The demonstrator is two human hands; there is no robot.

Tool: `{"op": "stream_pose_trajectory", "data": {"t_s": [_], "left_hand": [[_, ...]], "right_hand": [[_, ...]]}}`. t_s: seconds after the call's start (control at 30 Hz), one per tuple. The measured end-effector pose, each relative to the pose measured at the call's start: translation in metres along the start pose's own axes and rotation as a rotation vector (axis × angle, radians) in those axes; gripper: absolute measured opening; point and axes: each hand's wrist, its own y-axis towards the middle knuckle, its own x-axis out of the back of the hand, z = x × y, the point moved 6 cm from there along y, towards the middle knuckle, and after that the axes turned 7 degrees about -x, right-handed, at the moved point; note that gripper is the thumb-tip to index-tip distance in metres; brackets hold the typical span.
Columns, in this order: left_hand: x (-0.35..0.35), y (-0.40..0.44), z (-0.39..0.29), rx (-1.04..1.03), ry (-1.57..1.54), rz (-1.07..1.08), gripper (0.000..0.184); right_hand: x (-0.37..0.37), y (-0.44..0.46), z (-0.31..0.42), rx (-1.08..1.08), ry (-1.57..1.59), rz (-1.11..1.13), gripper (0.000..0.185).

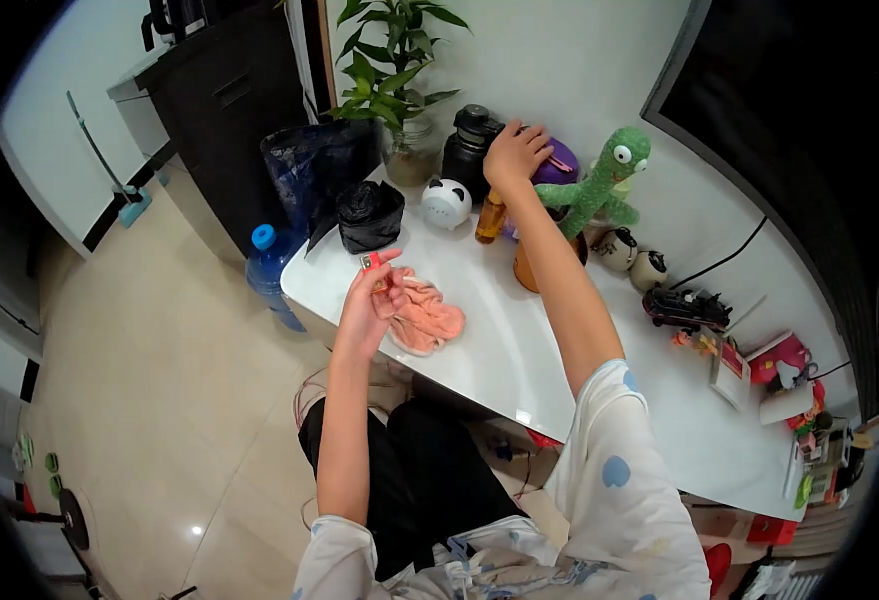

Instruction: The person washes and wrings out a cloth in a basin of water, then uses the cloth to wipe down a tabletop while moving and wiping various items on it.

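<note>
My left hand (371,305) is closed round a small red object (371,262) above the white counter's near-left edge, beside a crumpled pink cloth (427,318). Farther back, my right hand (517,158) reaches over an amber bottle (491,217), between a black lidded jar (467,150) and a purple object (559,163). Its fingers are spread at the purple object's edge; whether they touch it I cannot tell. A white panda-faced ball (446,204) sits left of the bottle. The green plush cactus (599,185) stands to the right in an orange-brown pot (531,268).
On the white counter (499,350), a black plastic bag (370,216) and a potted plant (409,145) stand at the left. A blue water bottle (271,262) is beside its left edge. Two small round jars (631,258) and a dark model car (687,308) stand right, below a large screen (789,110).
</note>
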Motion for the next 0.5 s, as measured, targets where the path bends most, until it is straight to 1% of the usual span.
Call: {"op": "stream_pose_trajectory", "data": {"t_s": [0.03,0.07,0.1,0.13,0.17,0.2,0.23,0.27,0.3,0.33,0.4,0.47,0.5], "left_hand": [[-0.013,-0.004,-0.002,0.002,0.001,0.005,0.032],[-0.022,-0.008,-0.005,-0.006,-0.01,-0.065,0.032],[-0.025,-0.009,-0.008,-0.017,-0.022,-0.135,0.032],[-0.023,-0.008,-0.007,-0.02,-0.022,-0.131,0.032],[-0.019,-0.005,-0.004,-0.012,-0.071,-0.071,0.032],[-0.015,-0.003,0.0,-0.004,-0.121,-0.012,0.032],[-0.006,-0.001,0.002,-0.005,-0.123,-0.015,0.032],[-0.001,0.001,0.004,-0.006,-0.08,0.07,0.032],[-0.004,0.001,0.002,-0.006,-0.035,0.157,0.032],[-0.003,0.0,0.001,-0.008,-0.034,0.156,0.032],[-0.008,-0.004,0.004,0.085,-0.002,0.239,0.035],[-0.009,-0.003,0.005,0.064,-0.026,0.248,0.037],[-0.009,-0.003,0.005,0.044,-0.052,0.257,0.038]], "right_hand": [[-0.002,0.0,-0.002,-0.036,-0.033,0.025,0.042],[-0.001,0.0,-0.004,-0.039,-0.034,0.022,0.042],[0.004,0.001,-0.006,-0.04,0.009,0.027,0.038],[0.008,0.002,-0.005,-0.038,0.052,0.032,0.034],[0.012,0.004,-0.005,-0.037,0.053,0.03,0.034],[0.012,0.007,-0.007,-0.054,0.066,0.027,0.029],[0.013,0.008,-0.01,-0.069,0.078,0.025,0.024],[0.014,0.009,-0.01,-0.066,0.078,0.027,0.024],[0.015,0.01,-0.01,-0.063,0.081,0.03,0.02],[0.017,0.011,-0.011,-0.061,0.085,0.033,0.016],[0.024,0.013,-0.009,-0.043,0.114,0.042,0.016],[0.033,0.013,-0.006,-0.025,0.143,0.054,0.017],[0.049,0.01,-0.004,-0.02,0.252,-0.097,0.019]]}}
